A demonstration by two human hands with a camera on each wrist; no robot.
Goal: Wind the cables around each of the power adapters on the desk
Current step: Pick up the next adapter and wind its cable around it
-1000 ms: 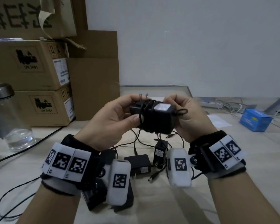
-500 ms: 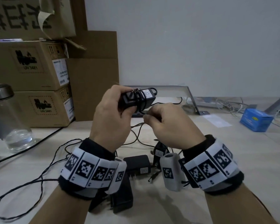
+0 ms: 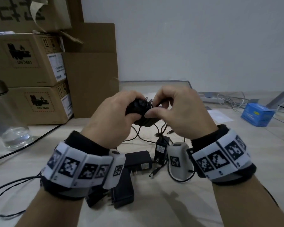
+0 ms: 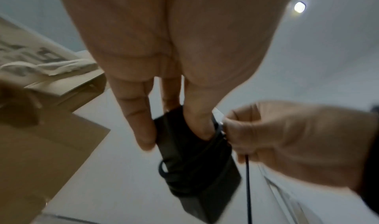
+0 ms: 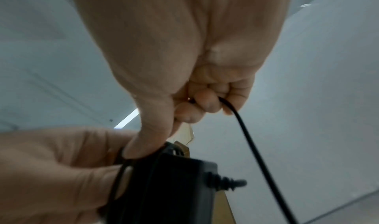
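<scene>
Winding is under way at the centre of the head view, above the pale desk (image 3: 154, 202). The left hand (image 3: 111, 118) grips the black box-shaped plastic power adapter (image 4: 197, 167), fingers and thumb clamped on opposite faces, several turns of thin black cable (image 5: 252, 138) already lying around its body. The right hand (image 3: 179, 115) is curled closed around the free run of that cable, thumb pressing the wraps near the adapter's metal prongs (image 3: 147, 99).

To do this well, I judge the right hand should keep light tension, lay each turn beside the last rather than across it, and avoid the prongs. The left thumb should pin the newest turn. More unwound black adapters (image 3: 138, 161) lie on the desk lower centre, between the wrists.
</scene>
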